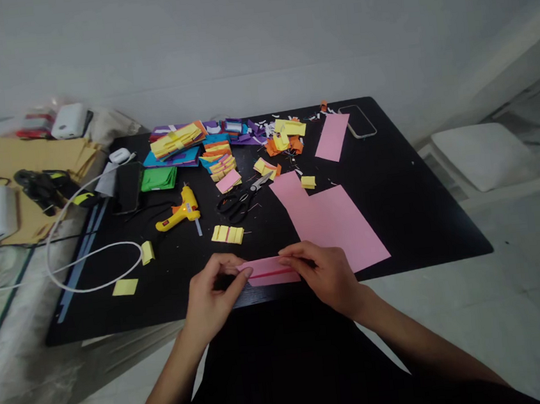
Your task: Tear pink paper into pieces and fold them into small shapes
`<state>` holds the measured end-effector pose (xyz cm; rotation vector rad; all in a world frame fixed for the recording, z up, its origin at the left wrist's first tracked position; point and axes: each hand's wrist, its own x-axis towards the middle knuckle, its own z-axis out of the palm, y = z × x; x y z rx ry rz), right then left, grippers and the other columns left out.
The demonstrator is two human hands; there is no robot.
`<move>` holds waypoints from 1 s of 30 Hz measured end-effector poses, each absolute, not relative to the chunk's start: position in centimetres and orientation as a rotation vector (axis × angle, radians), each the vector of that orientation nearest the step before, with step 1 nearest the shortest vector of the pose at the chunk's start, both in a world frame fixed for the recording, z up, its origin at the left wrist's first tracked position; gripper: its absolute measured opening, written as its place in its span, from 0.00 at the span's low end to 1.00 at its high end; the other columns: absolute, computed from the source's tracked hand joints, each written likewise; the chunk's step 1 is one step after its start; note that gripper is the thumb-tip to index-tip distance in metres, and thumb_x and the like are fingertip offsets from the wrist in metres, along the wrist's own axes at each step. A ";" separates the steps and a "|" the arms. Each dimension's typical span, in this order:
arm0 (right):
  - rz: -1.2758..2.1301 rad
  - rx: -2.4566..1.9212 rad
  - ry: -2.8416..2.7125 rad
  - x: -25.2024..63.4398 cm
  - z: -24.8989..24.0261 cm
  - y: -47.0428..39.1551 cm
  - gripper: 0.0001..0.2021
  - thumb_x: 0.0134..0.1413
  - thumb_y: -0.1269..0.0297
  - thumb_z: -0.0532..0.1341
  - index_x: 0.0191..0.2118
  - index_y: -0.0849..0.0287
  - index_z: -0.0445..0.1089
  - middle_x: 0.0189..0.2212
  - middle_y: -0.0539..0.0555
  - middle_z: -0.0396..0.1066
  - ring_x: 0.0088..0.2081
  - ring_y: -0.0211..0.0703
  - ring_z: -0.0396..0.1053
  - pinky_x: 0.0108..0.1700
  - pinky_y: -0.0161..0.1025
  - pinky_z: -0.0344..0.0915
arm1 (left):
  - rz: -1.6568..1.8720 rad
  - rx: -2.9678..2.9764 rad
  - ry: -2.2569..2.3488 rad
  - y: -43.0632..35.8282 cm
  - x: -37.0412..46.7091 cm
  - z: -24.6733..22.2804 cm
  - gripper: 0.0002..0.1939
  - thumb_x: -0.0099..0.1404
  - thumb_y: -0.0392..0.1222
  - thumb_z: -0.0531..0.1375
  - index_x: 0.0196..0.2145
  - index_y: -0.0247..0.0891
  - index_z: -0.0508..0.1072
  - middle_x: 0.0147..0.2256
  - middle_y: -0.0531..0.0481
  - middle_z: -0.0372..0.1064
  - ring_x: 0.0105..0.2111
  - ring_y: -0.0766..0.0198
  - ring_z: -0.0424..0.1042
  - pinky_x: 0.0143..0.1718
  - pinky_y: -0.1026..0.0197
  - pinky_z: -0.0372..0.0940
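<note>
Holding the pink strip at the near edge of the worktop, my left hand and right hand pinch its ends; pink sheet just beside my right, scissors and glue gun beyond; its long axis roughly follows that edge.

The pink strip is matt paper, the glue gun is smooth plastic, the scissor blades are metal.

A glue gun, scissors and coloured paper bundles on a table suggest a craft workspace.
</note>
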<state>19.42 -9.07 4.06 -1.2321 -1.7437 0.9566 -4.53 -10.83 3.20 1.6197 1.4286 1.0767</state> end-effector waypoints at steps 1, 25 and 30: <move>0.950 -1.236 -1.753 19.4 4.0 -9.1 0.06 0.67 0.60 0.66 0.46 0.50 0.80 0.39 0.50 0.84 0.40 0.47 0.83 0.44 0.44 0.79 | 1.071 1.629 1.427 -10.8 -4.6 3.1 0.05 0.67 0.41 0.69 0.39 0.41 0.77 0.35 0.52 0.80 0.34 0.65 0.78 0.38 0.65 0.73; 1.132 -1.255 -1.630 20.1 4.4 -8.4 0.05 0.65 0.58 0.67 0.42 0.50 0.80 0.36 0.50 0.84 0.39 0.47 0.82 0.44 0.44 0.79 | 1.091 1.346 1.310 -10.4 -5.0 2.9 0.08 0.64 0.42 0.70 0.40 0.40 0.80 0.31 0.52 0.80 0.30 0.66 0.78 0.35 0.66 0.72; 1.183 -1.262 -1.580 20.0 4.4 -8.3 0.06 0.63 0.56 0.68 0.40 0.50 0.80 0.35 0.51 0.84 0.39 0.47 0.82 0.42 0.44 0.79 | 1.048 1.301 1.349 -10.6 -4.9 2.7 0.08 0.65 0.45 0.69 0.32 0.39 0.82 0.27 0.50 0.78 0.27 0.66 0.75 0.30 0.67 0.69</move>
